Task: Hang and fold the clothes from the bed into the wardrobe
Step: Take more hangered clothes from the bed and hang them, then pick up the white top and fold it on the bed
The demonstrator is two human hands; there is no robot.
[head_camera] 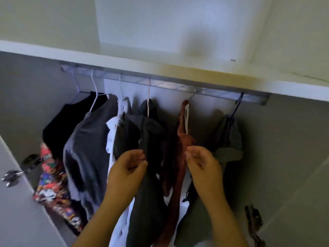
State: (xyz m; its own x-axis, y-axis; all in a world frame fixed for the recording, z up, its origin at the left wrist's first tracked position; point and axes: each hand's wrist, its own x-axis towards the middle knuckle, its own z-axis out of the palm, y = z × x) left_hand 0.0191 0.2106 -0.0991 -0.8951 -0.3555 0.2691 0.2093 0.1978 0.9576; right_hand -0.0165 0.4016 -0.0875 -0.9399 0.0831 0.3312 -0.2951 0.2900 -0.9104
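Inside the wardrobe a metal rail point(170, 86) carries several hung garments. My left hand point(130, 168) has curled fingers and pinches the edge of a dark grey garment point(149, 184) on a white hanger point(148, 97). To its right hangs a rust-red garment point(179, 175) on its own hanger point(187, 114). My right hand point(203, 163) pinches that garment's right edge with its fingertips. Further left hang a white garment point(111, 138), a grey shirt point(85, 154) and a black top point(60, 129). The bed is out of view.
A grey-green garment point(229, 139) hangs on a dark hanger at the rail's right end. A colourful printed cloth point(51, 184) hangs low at the left. A white shelf point(160, 66) runs above the rail. The open door point(17, 202) with its hinge point(12, 175) stands at the left.
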